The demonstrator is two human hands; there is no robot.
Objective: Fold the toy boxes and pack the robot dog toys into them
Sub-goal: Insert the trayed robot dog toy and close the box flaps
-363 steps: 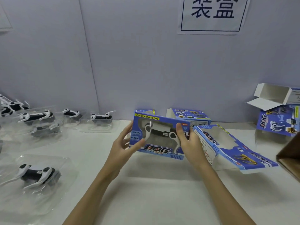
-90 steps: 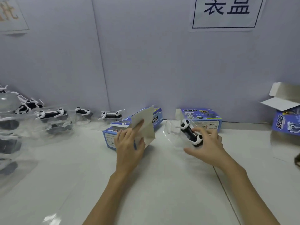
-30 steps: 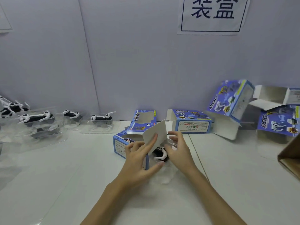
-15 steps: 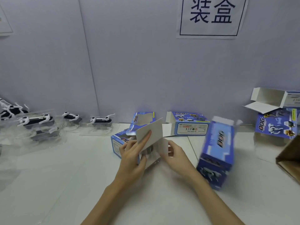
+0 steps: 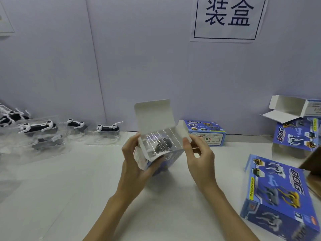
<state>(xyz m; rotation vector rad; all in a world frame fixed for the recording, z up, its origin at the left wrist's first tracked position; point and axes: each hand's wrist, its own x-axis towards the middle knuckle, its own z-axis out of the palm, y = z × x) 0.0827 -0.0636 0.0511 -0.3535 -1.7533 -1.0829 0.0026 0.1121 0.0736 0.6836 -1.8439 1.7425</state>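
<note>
Cardboard box gripped underneath by the left hand could crush its clear tray if the right hand, pinching the side flap, folds hastily.

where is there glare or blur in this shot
Head view: glare streaks the clear plastic in the open box held by the left hand; the bagged toy dogs at far left look hazy; the wide lens stretches the closed box at lower right.

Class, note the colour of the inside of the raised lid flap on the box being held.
White, plain; the lid flap shows best in the head view.
</note>
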